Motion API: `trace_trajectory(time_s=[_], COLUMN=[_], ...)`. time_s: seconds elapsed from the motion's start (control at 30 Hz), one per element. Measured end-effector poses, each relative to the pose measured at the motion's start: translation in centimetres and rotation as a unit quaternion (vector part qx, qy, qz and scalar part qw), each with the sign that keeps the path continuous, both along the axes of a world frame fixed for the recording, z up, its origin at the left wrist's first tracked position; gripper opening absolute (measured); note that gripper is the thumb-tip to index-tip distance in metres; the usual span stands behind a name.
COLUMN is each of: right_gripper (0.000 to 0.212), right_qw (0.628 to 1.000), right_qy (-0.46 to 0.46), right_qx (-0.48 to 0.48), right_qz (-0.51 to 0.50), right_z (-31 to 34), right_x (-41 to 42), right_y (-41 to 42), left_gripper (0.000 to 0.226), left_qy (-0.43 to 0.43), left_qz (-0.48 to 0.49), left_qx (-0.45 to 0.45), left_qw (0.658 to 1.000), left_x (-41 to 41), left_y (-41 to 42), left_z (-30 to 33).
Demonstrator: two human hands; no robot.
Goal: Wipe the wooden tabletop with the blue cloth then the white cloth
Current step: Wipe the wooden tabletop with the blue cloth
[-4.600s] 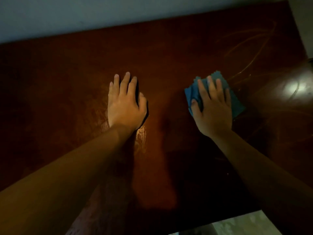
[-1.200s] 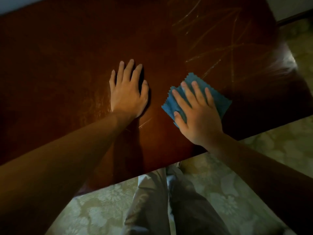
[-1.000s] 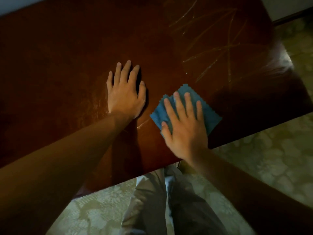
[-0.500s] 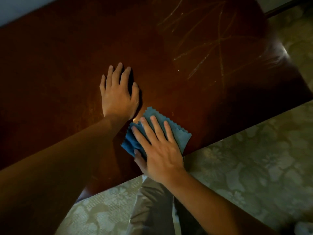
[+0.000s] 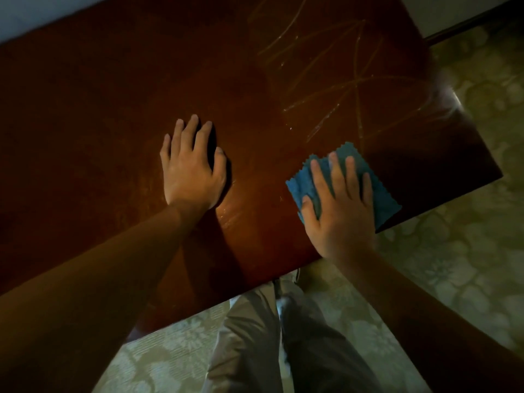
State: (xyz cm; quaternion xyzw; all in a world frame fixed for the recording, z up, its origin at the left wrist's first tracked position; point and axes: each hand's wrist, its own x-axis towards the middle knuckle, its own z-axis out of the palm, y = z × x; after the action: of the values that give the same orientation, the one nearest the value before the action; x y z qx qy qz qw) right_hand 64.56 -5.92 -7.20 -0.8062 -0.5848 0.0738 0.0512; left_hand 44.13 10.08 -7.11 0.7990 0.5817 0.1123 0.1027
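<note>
Since half a second ago the right hand and the blue cloth under it have slid rightward along the near edge, away from the left hand; the two hands, nearly touching then, are now well apart. Right hand lies flat, palm down, fingers spread, pressing the cloth onto the wooden tabletop. Left hand also open and flat on the wood, fingers together, holding nothing.

Cloth: roughly square, set diagonally, one pinked corner pointing to the far side, another to the right, reaching the table's near edge. Left part bunched into folds by the thumb; much of its middle hidden beneath the palm.

Pale streaks cross the far-right wood. Lighting dim; left half of the table hard to make out. Grey trousers and patterned floor show below the edge.
</note>
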Motion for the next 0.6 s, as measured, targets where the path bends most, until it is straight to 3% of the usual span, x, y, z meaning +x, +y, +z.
trace_trajectory(time_s=[0.23, 0.47, 0.6], right_gripper=[0.061, 0.067, 0.064], right_qw=[0.999, 0.995, 0.993], right_qy=[-0.022, 0.022, 0.026], right_qx=[0.008, -0.025, -0.028], right_qz=[-0.022, 0.09, 0.111], right_z=[-0.4, 0.0, 0.2], right_x=[-2.7, -10.1, -10.0], right_y=[0.6, 1.2, 0.8], left_gripper=[0.055, 0.054, 0.054], left_qy=[0.004, 0.011, 0.015], left_qz=[0.001, 0.004, 0.003], left_qx=[0.002, 0.014, 0.016], left_qw=[1.0, 1.0, 1.0], left_x=[0.0, 0.1, 0.1], left_y=[0.0, 0.1, 0.0], left_z=[0.1, -0.1, -0.3])
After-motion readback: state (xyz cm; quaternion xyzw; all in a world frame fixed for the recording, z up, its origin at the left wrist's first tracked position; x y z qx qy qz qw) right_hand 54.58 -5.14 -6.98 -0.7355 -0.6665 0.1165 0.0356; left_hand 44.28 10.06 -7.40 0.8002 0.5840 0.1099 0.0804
